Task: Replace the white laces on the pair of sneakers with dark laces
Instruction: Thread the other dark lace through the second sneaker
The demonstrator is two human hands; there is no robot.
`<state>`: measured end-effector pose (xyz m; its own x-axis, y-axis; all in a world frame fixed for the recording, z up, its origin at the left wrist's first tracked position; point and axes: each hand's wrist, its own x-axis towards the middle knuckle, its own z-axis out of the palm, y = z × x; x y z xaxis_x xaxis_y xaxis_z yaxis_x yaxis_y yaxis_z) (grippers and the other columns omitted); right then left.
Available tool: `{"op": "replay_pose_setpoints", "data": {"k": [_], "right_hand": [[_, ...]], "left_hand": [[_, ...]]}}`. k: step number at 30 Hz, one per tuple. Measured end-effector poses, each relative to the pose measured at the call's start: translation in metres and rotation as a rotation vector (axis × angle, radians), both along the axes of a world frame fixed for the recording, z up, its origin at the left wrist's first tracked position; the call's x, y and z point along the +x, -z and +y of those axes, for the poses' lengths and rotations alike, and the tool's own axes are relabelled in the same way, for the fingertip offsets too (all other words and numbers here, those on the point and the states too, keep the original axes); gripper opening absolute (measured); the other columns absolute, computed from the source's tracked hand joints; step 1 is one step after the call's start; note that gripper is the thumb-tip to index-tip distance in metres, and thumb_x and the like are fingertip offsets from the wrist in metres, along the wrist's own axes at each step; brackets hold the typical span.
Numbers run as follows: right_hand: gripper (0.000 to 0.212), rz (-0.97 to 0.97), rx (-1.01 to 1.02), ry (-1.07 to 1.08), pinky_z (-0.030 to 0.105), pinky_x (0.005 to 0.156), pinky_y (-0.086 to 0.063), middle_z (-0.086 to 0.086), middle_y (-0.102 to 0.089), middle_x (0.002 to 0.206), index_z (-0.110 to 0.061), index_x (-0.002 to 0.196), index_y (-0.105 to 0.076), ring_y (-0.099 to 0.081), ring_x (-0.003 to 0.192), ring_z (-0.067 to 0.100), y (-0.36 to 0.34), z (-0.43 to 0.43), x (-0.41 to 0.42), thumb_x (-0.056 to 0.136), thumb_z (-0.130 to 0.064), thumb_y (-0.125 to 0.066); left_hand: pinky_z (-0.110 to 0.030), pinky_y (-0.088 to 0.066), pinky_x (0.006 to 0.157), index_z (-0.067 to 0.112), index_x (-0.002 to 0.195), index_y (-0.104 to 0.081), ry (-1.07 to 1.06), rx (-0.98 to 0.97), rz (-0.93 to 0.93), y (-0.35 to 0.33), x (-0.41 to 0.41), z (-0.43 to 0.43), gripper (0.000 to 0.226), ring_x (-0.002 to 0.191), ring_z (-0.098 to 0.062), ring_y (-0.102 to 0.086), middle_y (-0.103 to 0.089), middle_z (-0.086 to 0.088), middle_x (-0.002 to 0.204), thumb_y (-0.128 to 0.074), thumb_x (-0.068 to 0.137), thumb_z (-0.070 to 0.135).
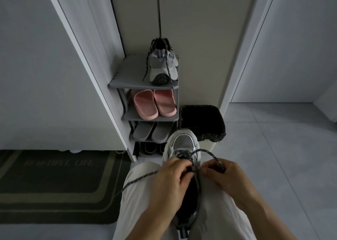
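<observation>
A grey and white sneaker (183, 143) rests between my knees, toe pointing away. A dark speckled lace (207, 152) runs through its lower eyelets. My left hand (170, 177) holds the shoe at the eyelets, fingers curled on its left side. My right hand (221, 174) pinches the lace's loop at the right side. One end of the lace (135, 181) trails left over my thigh. The second sneaker (162, 65) stands on top of the shoe rack with dark laces hanging from it.
A grey shoe rack (127, 83) holds pink slippers (155, 104), grey slippers (152, 132) and dark shoes below. A bin with a black bag (202, 121) stands right of it. A dark doormat (54, 185) lies at left. Tiled floor extends right.
</observation>
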<state>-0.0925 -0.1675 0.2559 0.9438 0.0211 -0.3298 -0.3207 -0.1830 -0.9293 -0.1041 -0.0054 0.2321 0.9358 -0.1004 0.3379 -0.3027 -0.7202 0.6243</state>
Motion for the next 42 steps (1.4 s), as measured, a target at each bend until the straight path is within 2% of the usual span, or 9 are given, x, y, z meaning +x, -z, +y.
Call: {"op": "replay_pose_setpoints", "data": {"k": [4,9,18,22,25,28,36,40,42], "right_hand": [[0.014,-0.017,-0.125,0.033,0.009,0.046,-0.034,-0.006,-0.056,0.054,-0.012,0.065,-0.067,-0.042,0.044,0.000,0.008,-0.002,0.006,0.078,-0.007,-0.068],[0.011,-0.045,-0.227,-0.004,0.011,0.052,-0.038,-0.005,-0.060,0.061,-0.014,0.068,-0.068,-0.051,0.059,0.007,0.008,0.002,0.007,0.078,-0.011,-0.069],[0.012,-0.074,-0.322,-0.093,0.013,0.060,-0.043,-0.006,-0.067,0.069,-0.023,0.069,-0.069,-0.059,0.065,0.001,0.011,0.005,0.008,0.079,-0.016,-0.068],[0.009,-0.064,-0.404,-0.198,0.031,0.071,-0.049,-0.006,-0.068,0.072,-0.026,0.071,-0.069,-0.062,0.072,0.009,0.015,0.005,0.010,0.080,-0.026,-0.066],[0.012,-0.062,-0.366,-0.193,0.033,0.072,-0.049,-0.001,-0.069,0.073,-0.022,0.072,-0.070,-0.062,0.072,0.012,0.014,0.005,0.011,0.081,-0.028,-0.065],[0.023,-0.061,-0.347,-0.189,0.030,0.063,-0.042,0.009,-0.064,0.069,-0.012,0.074,-0.067,-0.053,0.062,0.011,0.015,0.006,0.013,0.085,-0.031,-0.061],[0.016,-0.071,0.098,0.198,0.011,0.051,-0.045,-0.003,-0.064,0.058,-0.006,0.077,-0.069,-0.054,0.053,0.003,0.018,0.005,0.011,0.088,-0.008,-0.057],[0.015,-0.134,0.158,0.237,0.011,0.056,-0.046,-0.003,-0.064,0.060,-0.010,0.076,-0.068,-0.057,0.060,0.005,0.018,0.019,0.007,0.087,-0.009,-0.058],[0.015,-0.116,0.174,0.194,0.020,0.063,-0.049,0.000,-0.067,0.066,-0.012,0.077,-0.068,-0.061,0.066,0.009,0.018,0.028,0.006,0.088,-0.012,-0.058]], "left_hand": [[-0.024,-0.043,0.072,0.029,0.072,-0.070,-0.076,0.226,-0.029,0.007,0.000,0.007,0.028,0.089,-0.010,-0.040,-0.060,0.006,0.095,-0.088,0.052,0.024],[-0.040,-0.045,0.085,0.033,0.066,-0.070,-0.079,0.347,-0.017,0.011,-0.003,0.000,0.022,0.113,-0.020,-0.039,-0.058,0.004,0.124,-0.086,0.051,0.034],[-0.044,-0.040,0.091,0.031,0.070,-0.069,-0.098,0.288,-0.038,0.024,0.002,-0.007,0.022,0.118,-0.019,-0.037,-0.057,0.003,0.125,-0.085,0.055,0.026],[-0.040,-0.038,0.092,0.028,0.070,-0.068,-0.087,0.225,-0.050,0.027,0.011,-0.004,0.026,0.115,-0.017,-0.038,-0.060,0.003,0.119,-0.086,0.053,0.020],[-0.034,-0.035,0.091,0.027,0.069,-0.066,0.012,0.175,-0.121,0.024,0.018,0.005,0.006,0.114,-0.014,-0.038,-0.059,0.005,0.114,-0.071,0.067,0.028],[-0.028,-0.033,0.094,0.027,0.072,-0.059,0.104,0.149,-0.097,0.023,0.016,0.009,0.011,0.115,-0.009,-0.034,-0.046,0.012,0.118,-0.054,0.079,0.034],[-0.020,-0.030,0.093,0.050,0.070,-0.052,0.061,-0.222,0.186,0.024,-0.012,0.039,0.006,0.120,0.012,-0.018,-0.031,0.039,0.120,-0.054,0.069,0.055],[-0.035,-0.032,0.096,0.037,0.079,-0.053,0.008,-0.083,0.087,0.029,-0.006,0.034,0.011,0.117,0.014,-0.019,-0.038,0.029,0.119,-0.058,0.073,0.044],[-0.038,-0.033,0.093,0.031,0.079,-0.056,0.001,0.077,-0.024,0.032,0.001,0.028,0.014,0.114,0.002,-0.028,-0.045,0.015,0.119,-0.066,0.071,0.038]]}}
